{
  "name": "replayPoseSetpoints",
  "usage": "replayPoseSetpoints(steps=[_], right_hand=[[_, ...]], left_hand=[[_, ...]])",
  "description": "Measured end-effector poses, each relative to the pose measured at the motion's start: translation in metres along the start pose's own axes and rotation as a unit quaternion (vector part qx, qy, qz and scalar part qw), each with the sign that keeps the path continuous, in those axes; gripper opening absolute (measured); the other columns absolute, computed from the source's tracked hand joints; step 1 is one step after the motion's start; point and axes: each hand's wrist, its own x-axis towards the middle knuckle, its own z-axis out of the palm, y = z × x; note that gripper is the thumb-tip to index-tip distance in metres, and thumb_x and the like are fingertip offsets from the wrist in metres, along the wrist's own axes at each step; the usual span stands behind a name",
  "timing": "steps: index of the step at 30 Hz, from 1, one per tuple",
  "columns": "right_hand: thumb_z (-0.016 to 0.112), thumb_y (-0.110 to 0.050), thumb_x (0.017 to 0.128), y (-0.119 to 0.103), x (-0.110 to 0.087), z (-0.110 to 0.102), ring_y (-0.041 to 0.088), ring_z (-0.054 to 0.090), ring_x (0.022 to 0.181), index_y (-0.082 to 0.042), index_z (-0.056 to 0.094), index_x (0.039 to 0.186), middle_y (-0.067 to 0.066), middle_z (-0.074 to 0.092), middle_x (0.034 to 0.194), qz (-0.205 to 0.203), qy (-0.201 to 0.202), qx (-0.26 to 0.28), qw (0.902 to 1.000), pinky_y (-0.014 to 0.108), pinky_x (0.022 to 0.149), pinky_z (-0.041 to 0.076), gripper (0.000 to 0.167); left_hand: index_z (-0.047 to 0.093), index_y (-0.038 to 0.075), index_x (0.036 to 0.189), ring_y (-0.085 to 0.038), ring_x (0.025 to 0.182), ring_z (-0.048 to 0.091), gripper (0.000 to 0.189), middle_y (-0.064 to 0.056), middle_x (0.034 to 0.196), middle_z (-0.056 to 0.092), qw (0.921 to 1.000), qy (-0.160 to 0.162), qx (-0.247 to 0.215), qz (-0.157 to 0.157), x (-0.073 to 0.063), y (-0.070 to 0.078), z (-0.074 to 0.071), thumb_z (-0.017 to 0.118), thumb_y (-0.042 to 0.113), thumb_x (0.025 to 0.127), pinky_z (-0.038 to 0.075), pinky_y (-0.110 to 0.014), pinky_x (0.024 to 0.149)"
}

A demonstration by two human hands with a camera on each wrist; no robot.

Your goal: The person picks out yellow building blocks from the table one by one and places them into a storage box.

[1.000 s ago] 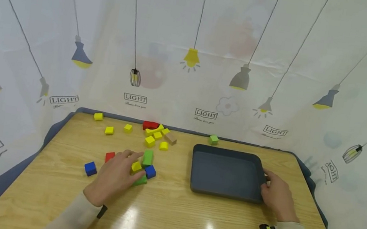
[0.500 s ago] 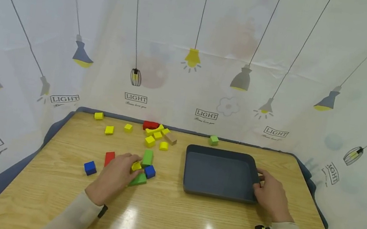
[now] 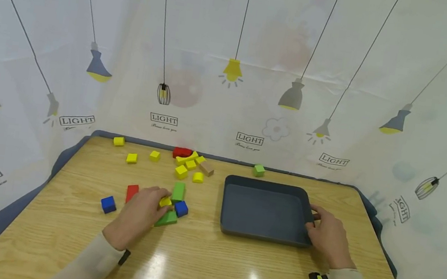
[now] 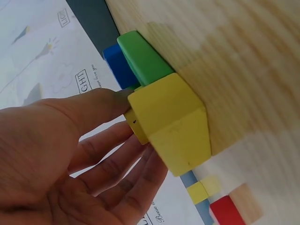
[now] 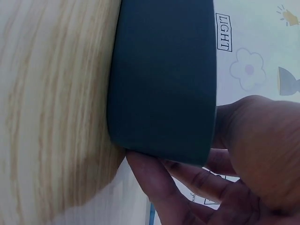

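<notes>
My left hand [image 3: 139, 215] pinches a small yellow block [image 3: 165, 201] between thumb and fingers. In the left wrist view a larger yellow block [image 4: 171, 124] stands right in front of that hand, with a green block [image 4: 146, 58] and a blue block [image 4: 119, 65] beyond it. Around the fingers, the head view has an upright-lying green block [image 3: 178, 192], a blue cube [image 3: 181, 208] and another green block [image 3: 167, 219]. My right hand [image 3: 329, 236] grips the right side of a dark grey tray [image 3: 265, 211], thumb at the rim. In the right wrist view some fingers reach under its edge.
A red block [image 3: 132, 192] and a blue cube [image 3: 108, 204] lie left of the left hand. Farther back are several yellow blocks [image 3: 181, 171], a red block [image 3: 181, 153] and a brown one [image 3: 206, 168]. A green cube [image 3: 259, 170] sits behind the tray.
The right hand has drawn the tray leftward across the table. The left hand's fingers have come closer together around the small yellow block.
</notes>
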Motion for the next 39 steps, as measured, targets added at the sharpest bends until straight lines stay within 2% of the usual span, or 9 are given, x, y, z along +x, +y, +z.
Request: replayPoseSetpoints(steps=[7, 12, 16, 20, 26, 32, 35, 39], right_hand=[[0.068, -0.007, 0.106, 0.001, 0.001, 0.000, 0.020, 0.063, 0.067, 0.004, 0.056, 0.167, 0.039, 0.075, 0.141, 0.002, 0.000, -0.006, 1.0000, 0.035, 0.058, 0.048, 0.063], [0.067, -0.010, 0.109, 0.005, 0.004, -0.001, 0.022, 0.074, 0.078, 0.004, 0.054, 0.169, 0.037, 0.077, 0.137, -0.001, -0.018, 0.005, 0.9998, 0.035, 0.065, 0.057, 0.062], [0.065, -0.013, 0.112, 0.004, 0.008, -0.006, 0.028, 0.080, 0.090, 0.008, 0.050, 0.170, 0.037, 0.078, 0.135, -0.005, -0.036, 0.008, 0.9993, 0.042, 0.073, 0.063, 0.063], [0.063, -0.010, 0.112, 0.002, 0.010, -0.012, 0.031, 0.078, 0.092, 0.011, 0.050, 0.168, 0.036, 0.079, 0.130, -0.012, -0.049, 0.003, 0.9987, 0.045, 0.076, 0.064, 0.062], [0.061, -0.006, 0.110, -0.001, 0.012, -0.014, 0.031, 0.079, 0.093, 0.011, 0.054, 0.166, 0.038, 0.078, 0.134, -0.010, -0.059, -0.003, 0.9982, 0.042, 0.074, 0.062, 0.059], [0.060, -0.007, 0.110, 0.000, 0.013, -0.013, 0.026, 0.075, 0.084, 0.010, 0.054, 0.167, 0.037, 0.078, 0.133, -0.010, -0.063, -0.004, 0.9980, 0.038, 0.069, 0.057, 0.059], [0.060, -0.007, 0.111, 0.001, 0.013, -0.013, 0.025, 0.073, 0.081, 0.010, 0.053, 0.167, 0.038, 0.078, 0.133, -0.010, -0.061, -0.001, 0.9981, 0.037, 0.066, 0.055, 0.059], [0.059, -0.007, 0.111, 0.003, 0.013, -0.011, 0.024, 0.071, 0.078, 0.010, 0.052, 0.168, 0.038, 0.078, 0.134, -0.007, -0.062, 0.006, 0.9980, 0.037, 0.064, 0.053, 0.060]], left_hand=[[0.080, 0.001, 0.141, -0.025, 0.110, 0.081, 0.039, -0.018, 0.133, 0.084, 1.0000, 0.004, 0.004, -0.002, -0.003, 0.004, -0.008, 0.089, 0.013, 0.104, 0.073, -0.047, 0.098], [0.080, 0.002, 0.142, -0.027, 0.113, 0.082, 0.040, -0.018, 0.133, 0.083, 0.9996, 0.024, 0.012, 0.005, -0.004, 0.010, -0.016, 0.089, 0.014, 0.105, 0.073, -0.047, 0.097], [0.079, 0.003, 0.144, -0.030, 0.115, 0.082, 0.043, -0.017, 0.134, 0.083, 0.9992, 0.037, 0.012, 0.013, -0.002, 0.021, -0.020, 0.090, 0.015, 0.104, 0.072, -0.050, 0.100], [0.078, 0.004, 0.145, -0.034, 0.122, 0.081, 0.045, -0.017, 0.138, 0.082, 0.9983, 0.047, 0.006, 0.034, 0.003, 0.040, -0.021, 0.091, 0.017, 0.103, 0.071, -0.053, 0.106], [0.080, 0.007, 0.143, -0.030, 0.120, 0.081, 0.044, -0.013, 0.134, 0.084, 0.9945, 0.069, 0.008, 0.078, 0.014, 0.067, -0.010, 0.093, 0.018, 0.103, 0.071, -0.048, 0.104], [0.080, 0.006, 0.140, -0.032, 0.121, 0.081, 0.042, -0.014, 0.135, 0.084, 0.9914, 0.065, -0.020, 0.112, 0.027, 0.092, 0.004, 0.093, 0.017, 0.102, 0.071, -0.048, 0.105], [0.080, 0.005, 0.141, -0.034, 0.124, 0.081, 0.041, -0.015, 0.138, 0.083, 0.9895, 0.051, -0.043, 0.128, 0.033, 0.105, 0.011, 0.092, 0.016, 0.103, 0.070, -0.049, 0.106], [0.078, 0.006, 0.144, -0.033, 0.128, 0.080, 0.042, -0.015, 0.143, 0.081, 0.9899, 0.011, -0.055, 0.130, 0.040, 0.123, 0.022, 0.089, 0.016, 0.106, 0.070, -0.047, 0.108]])
